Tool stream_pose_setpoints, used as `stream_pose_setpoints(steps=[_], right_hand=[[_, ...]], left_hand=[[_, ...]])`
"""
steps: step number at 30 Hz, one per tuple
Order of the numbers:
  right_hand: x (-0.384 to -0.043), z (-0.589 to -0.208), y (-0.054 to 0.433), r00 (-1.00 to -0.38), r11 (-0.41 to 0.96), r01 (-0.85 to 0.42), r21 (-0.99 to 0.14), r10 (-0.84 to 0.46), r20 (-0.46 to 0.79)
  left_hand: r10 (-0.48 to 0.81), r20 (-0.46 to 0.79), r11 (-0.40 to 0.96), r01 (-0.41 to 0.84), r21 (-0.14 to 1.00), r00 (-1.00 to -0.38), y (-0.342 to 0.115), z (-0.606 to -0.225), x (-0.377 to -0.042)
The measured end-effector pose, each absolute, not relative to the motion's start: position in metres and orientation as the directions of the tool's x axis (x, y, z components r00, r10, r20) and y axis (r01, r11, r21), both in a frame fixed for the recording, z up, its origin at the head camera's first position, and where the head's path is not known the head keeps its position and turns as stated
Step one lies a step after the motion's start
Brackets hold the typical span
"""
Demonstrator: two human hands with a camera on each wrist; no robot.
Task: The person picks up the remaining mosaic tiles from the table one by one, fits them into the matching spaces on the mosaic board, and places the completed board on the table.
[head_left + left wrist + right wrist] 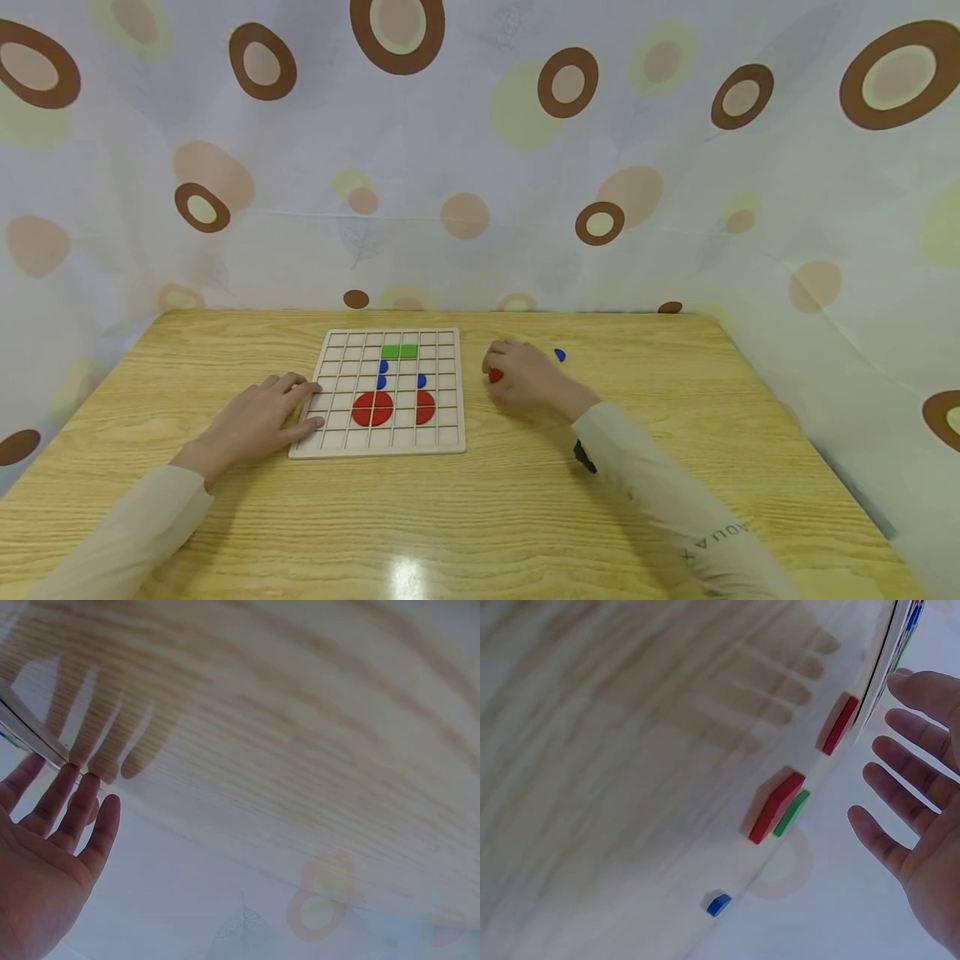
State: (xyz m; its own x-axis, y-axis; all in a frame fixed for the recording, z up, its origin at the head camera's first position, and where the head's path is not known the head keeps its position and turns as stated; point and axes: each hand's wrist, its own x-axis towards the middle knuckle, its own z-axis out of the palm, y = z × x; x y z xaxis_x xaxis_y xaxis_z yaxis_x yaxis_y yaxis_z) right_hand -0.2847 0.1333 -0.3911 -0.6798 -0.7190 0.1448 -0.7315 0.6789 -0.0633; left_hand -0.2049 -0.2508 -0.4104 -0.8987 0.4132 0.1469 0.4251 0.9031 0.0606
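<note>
A pale square grid board [345, 437] lies on the table with flat green squares [400, 352], small blue half-discs [382, 382] and red quarter-circle pieces [372, 408] in its cells. My left hand [251, 421] rests at the board's left edge, thumb and fingertips on the rim, fingers straight. To the right of the board, my right hand [528, 375] hovers palm down over loose pieces, fingers spread and holding nothing. Under it in the right wrist view lie two red pieces [776, 808], a green piece [792, 814] and a blue piece [719, 904].
The wood-grain table [465, 525] reaches back to a hanging cloth [465, 150] patterned with ovals. A loose blue half-disc [560, 355] lies beyond the right hand. A black item [584, 457] shows beneath the right wrist.
</note>
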Motion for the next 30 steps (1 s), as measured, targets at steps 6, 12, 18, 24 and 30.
stream_pose_setpoints(steps=[6, 12, 18, 24, 30], right_hand=[[-0.289, -0.391, 0.141, -0.718, 0.715, -0.695, -0.074, -0.686, 0.115], [-0.291, -0.391, 0.144, -0.737, 0.732, -0.675, -0.089, -0.668, 0.1], [-0.293, -0.393, 0.146, -0.738, 0.733, -0.674, -0.084, -0.669, 0.087], [-0.297, -0.395, 0.145, -0.745, 0.741, -0.667, -0.079, -0.663, 0.071], [-0.299, -0.396, 0.144, -0.751, 0.749, -0.66, -0.063, -0.658, 0.051]], left_hand=[[0.413, 0.149, 0.903, 0.425, 0.06, -0.899, -0.25, -0.41, -0.204], [0.411, 0.141, 0.904, 0.422, 0.061, -0.901, -0.25, -0.41, -0.205], [0.413, 0.137, 0.904, 0.423, 0.057, -0.9, -0.251, -0.41, -0.205], [0.416, 0.143, 0.903, 0.426, 0.051, -0.898, -0.251, -0.411, -0.206], [0.416, 0.146, 0.903, 0.427, 0.053, -0.897, -0.251, -0.411, -0.206]])
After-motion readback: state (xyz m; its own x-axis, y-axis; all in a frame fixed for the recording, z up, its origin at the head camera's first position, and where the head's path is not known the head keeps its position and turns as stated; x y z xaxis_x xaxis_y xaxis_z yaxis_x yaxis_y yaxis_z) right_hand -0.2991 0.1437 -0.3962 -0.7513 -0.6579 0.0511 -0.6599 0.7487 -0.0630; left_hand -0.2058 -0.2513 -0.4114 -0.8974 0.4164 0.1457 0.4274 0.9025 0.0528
